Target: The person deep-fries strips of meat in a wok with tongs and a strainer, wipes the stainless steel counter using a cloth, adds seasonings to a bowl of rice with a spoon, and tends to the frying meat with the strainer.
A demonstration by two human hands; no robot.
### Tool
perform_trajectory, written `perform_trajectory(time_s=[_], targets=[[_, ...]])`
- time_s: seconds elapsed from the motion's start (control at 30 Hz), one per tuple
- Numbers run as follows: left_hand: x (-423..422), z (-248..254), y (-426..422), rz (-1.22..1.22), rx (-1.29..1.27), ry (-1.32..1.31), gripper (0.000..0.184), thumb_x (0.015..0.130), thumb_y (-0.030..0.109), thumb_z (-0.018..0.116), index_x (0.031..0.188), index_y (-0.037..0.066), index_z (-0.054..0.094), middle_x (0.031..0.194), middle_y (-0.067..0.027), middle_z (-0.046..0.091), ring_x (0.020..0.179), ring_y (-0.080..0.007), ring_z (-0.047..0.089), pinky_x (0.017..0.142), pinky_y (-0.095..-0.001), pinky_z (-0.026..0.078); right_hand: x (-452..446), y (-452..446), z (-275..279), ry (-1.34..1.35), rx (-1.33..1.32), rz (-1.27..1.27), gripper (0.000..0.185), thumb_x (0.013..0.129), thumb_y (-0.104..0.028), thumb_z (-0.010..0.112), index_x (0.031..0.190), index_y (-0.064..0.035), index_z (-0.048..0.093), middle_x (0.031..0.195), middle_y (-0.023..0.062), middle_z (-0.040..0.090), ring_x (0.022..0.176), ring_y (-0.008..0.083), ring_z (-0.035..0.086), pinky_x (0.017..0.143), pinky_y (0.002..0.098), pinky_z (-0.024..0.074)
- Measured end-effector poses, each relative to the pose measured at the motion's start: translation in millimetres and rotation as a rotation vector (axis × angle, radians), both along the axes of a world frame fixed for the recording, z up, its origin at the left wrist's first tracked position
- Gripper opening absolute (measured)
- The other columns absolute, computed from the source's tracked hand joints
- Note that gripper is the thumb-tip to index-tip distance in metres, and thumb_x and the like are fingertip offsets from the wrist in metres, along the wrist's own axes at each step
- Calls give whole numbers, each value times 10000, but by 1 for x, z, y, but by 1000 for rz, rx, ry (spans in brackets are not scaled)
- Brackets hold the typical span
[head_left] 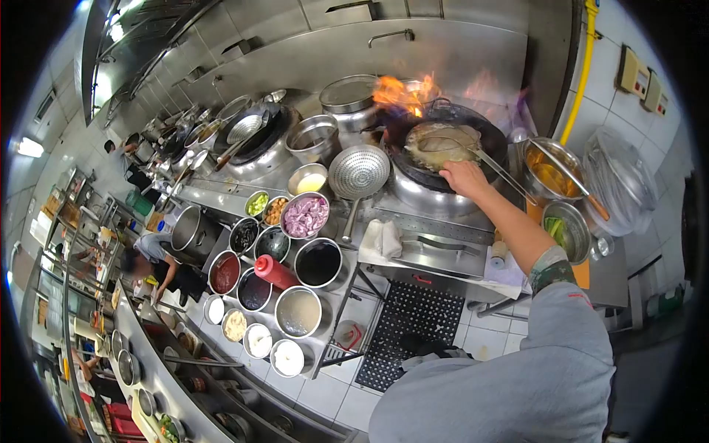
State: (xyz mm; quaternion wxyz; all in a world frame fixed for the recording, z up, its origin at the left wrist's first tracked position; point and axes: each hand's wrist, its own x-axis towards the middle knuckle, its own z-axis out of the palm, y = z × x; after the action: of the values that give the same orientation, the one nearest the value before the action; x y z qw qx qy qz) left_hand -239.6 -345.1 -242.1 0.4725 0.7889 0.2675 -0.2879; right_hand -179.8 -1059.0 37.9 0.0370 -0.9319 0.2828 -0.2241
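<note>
My right hand (464,179) is at the front edge of the large wok (491,131) on the right burner, its fingers mostly hidden from above. Beside it, a round wire strainer (443,143) lies over pale, bubbling contents in the wok, with its long handle stretching toward the lower right. Whether the hand grips anything is unclear. Orange flames (405,94) rise at the wok's back left. A perforated ladle (359,171) rests left of the burner. My left hand is out of view.
Bowls of sauces and chopped food surround a red squeeze bottle (275,272) at centre left. A folded white cloth (381,239) lies on the front ledge. To the right stands a metal bowl of orange liquid (550,173). Co-workers (159,258) are at far left.
</note>
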Motion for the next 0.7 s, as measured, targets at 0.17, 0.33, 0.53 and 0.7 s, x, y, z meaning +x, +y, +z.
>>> perform_trajectory(time_s=[0.17, 0.33, 0.53, 0.7], targets=[[3, -3, -2, -10, -6, 27, 251, 919, 257, 654, 1005, 23, 669, 789, -75, 668, 625, -126, 566, 483, -290, 443, -1, 2, -3, -53, -22, 11, 279, 934, -314, 576, 869, -46, 621, 796, 204, 655, 793, 425, 631, 707, 536, 483], [4, -4, -5, -9, -3, 50, 257, 918, 260, 656, 1016, 23, 669, 794, -75, 669, 627, -129, 570, 481, -291, 445, 2, -4, -11, -32, -18, -13, 288, 942, -316, 569, 856, -46, 619, 784, 205, 652, 787, 425, 629, 704, 533, 479], [-3, -5, -3, 14, 7, 95, 265, 918, 263, 657, 1029, 23, 670, 799, -76, 671, 630, -132, 575, 479, -293, 447, 0, 1, -2, -29, 16, -23, 317, 953, -326, 550, 838, -36, 608, 773, 209, 649, 786, 426, 627, 699, 535, 472], [-22, -1, 13, 68, 29, 145, 272, 918, 266, 658, 1039, 23, 670, 803, -77, 672, 632, -134, 579, 478, -294, 448, -2, -4, -4, -17, 48, -28, 316, 921, -338, 606, 888, -24, 625, 829, 210, 655, 838, 424, 625, 751, 521, 473]])
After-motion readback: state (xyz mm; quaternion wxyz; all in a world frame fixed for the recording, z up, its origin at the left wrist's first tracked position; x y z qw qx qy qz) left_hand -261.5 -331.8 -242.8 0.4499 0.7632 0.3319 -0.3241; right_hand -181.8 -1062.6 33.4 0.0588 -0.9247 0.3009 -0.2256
